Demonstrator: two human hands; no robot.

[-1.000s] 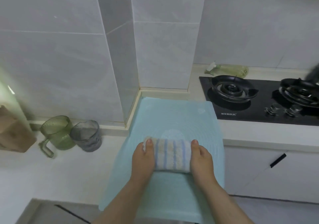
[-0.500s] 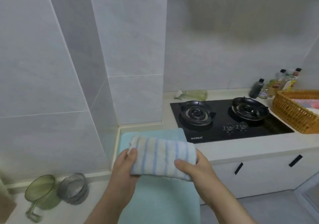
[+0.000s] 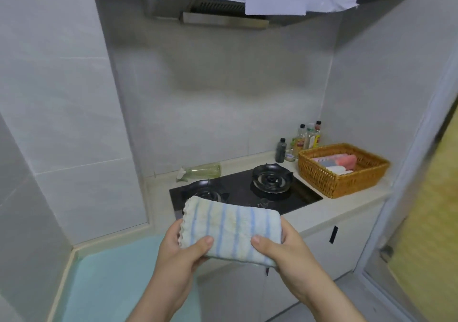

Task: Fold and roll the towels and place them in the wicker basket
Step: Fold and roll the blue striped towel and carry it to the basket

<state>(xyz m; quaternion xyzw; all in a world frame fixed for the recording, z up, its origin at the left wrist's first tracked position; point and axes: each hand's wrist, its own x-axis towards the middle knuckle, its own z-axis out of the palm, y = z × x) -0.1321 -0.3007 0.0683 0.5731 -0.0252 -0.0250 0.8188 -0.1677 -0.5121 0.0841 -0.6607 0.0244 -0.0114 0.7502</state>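
A rolled towel (image 3: pixel 230 230), white with blue and yellow stripes, is held in the air in front of the stove. My left hand (image 3: pixel 181 252) grips its left end, thumb on the near side. My right hand (image 3: pixel 282 249) grips its right end the same way. The wicker basket (image 3: pixel 347 185) stands on the counter at the far right, beyond the stove. Several rolled towels (image 3: pixel 334 163) in pink, red and white lie inside it.
A black gas stove (image 3: pixel 292 197) with two burners lies between the towel and the basket. A light blue mat (image 3: pixel 111 277) covers the counter at lower left. Bottles (image 3: pixel 307 140) stand behind the basket, a spray bottle (image 3: pixel 200 170) lies behind the stove, and a range hood (image 3: pixel 223 11) hangs above.
Both hands lifted the rolled towel off the blue mat and carried it up and rightward toward the stove. The view turned right, bringing the basket fully into sight.
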